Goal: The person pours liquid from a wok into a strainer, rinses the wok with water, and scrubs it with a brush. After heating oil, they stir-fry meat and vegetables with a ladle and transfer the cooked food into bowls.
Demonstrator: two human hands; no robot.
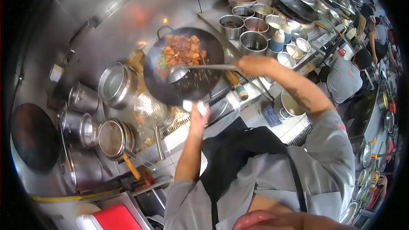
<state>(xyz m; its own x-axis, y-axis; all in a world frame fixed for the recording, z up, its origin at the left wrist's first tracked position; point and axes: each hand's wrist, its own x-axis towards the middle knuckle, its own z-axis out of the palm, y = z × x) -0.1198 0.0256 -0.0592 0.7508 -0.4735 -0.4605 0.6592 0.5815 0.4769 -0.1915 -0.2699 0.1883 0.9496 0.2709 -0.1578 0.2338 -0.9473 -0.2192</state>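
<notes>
My right hand (255, 65) is closed around the long handle of a metal ladle (177, 73), whose bowl rests in or just over a black wok (213, 47). Browned chunks of food (183, 50) lie heaped toward the far side of the wok, with some green pieces at their left. At the wok's near rim, my left hand (198, 118) is closed on a white cloth (188, 105). The wok's near edge or handle under the cloth is hidden.
A perforated strainer (150, 109) and metal pots (114, 83) stand left of the wok. Several steel containers (254, 42) and squeeze bottles (277, 39) are at the right. A bamboo brush (241, 90) lies near the stove's front edge. Other people (346, 79) work farther right.
</notes>
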